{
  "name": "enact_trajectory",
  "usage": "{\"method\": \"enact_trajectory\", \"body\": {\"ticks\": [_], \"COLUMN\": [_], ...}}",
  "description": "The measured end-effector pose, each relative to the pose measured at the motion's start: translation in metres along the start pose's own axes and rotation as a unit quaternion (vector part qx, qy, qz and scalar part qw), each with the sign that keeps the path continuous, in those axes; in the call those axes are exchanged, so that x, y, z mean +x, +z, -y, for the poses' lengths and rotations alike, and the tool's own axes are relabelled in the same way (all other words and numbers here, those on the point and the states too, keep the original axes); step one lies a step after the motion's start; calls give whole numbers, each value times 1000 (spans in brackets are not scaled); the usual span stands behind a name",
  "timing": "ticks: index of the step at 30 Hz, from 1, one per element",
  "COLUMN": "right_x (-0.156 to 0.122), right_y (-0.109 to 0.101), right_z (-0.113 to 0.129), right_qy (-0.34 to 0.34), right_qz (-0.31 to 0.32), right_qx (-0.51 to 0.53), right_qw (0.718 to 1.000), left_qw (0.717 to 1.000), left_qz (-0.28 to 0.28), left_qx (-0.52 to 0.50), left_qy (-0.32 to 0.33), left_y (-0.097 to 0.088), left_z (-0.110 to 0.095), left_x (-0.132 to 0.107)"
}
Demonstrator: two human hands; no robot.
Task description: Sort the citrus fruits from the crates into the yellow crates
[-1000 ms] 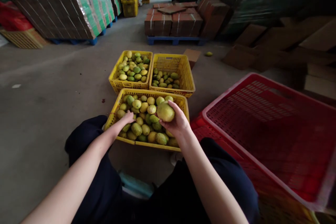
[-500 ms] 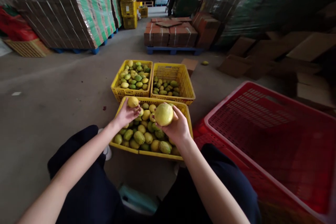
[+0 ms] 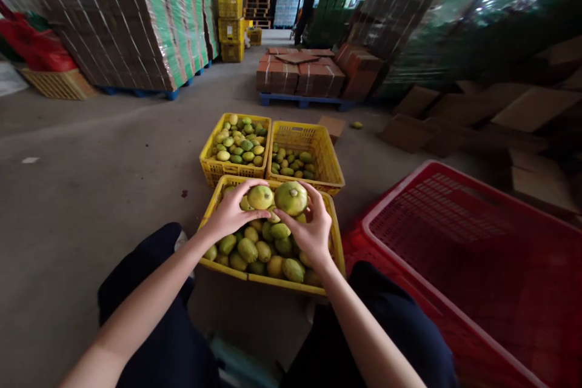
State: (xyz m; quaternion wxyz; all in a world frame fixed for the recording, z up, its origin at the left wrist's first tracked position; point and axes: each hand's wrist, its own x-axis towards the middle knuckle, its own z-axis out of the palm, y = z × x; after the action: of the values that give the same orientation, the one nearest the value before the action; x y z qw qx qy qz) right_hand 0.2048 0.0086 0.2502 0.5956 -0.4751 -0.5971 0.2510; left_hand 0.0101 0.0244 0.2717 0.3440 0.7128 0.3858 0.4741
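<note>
Since half a second ago, my left hand (image 3: 234, 212) has swung inward with the smaller fruit (image 3: 260, 197), bringing it just beside the larger fruit (image 3: 291, 197) in my right hand (image 3: 313, 227). The larger one has also turned, so its stem end now faces me.

Both hands are partly curled. The left has its thumb under the smaller, yellow-green fruit and its fingers over the top; the right cups the larger, greener one between thumb and fingers. I cannot tell whether the two fruits touch.

I hold them above the near yellow crate (image 3: 273, 282), which is full of green and yellow fruits (image 3: 264, 251). Beyond it stand two more yellow crates side by side: the left one (image 3: 236, 171) is heaped with fruit, while the right one (image 3: 326, 151) is filled lower down. A red crate (image 3: 454, 206) sits by my right knee. A loose fruit (image 3: 356, 125) lies on the floor near a cardboard piece (image 3: 331, 126). Farther off, strapped cartons (image 3: 300, 76) rest on a blue pallet (image 3: 300, 101).
</note>
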Motion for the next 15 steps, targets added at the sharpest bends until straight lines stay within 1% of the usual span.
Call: {"method": "enact_trajectory", "body": {"ticks": [2, 4, 6, 8, 10, 12, 14, 15], "right_x": [1, 2, 4, 5, 6, 5, 3, 2], "right_y": [-1, -1, -2, -2, -3, -3, -4, -4], "right_z": [1, 2, 3, 4, 5, 5, 5, 5], "right_qy": [-71, -138, -191, -230, -255, -262, -244, -225], "right_qz": [-22, -41, -52, -60, -65, -63, -53, -48], "right_qx": [-58, -105, -134, -148, -152, -148, -136, -124], "right_qw": [996, 984, 971, 960, 953, 952, 959, 965], "left_qw": [999, 998, 996, 994, 992, 990, 990, 991], "left_qz": [4, -6, -14, -18, -21, -23, -27, -29], "left_qx": [17, 22, 26, 32, 36, 38, 36, 32], "left_qy": [39, 67, 85, 102, 119, 133, 135, 127], "left_y": [4, 6, 8, 8, 8, 7, 7, 6], "left_z": [1, 4, 6, 8, 9, 7, 3, 1], "left_x": [0, 0, 1, 1, 1, 0, 0, 0]}}
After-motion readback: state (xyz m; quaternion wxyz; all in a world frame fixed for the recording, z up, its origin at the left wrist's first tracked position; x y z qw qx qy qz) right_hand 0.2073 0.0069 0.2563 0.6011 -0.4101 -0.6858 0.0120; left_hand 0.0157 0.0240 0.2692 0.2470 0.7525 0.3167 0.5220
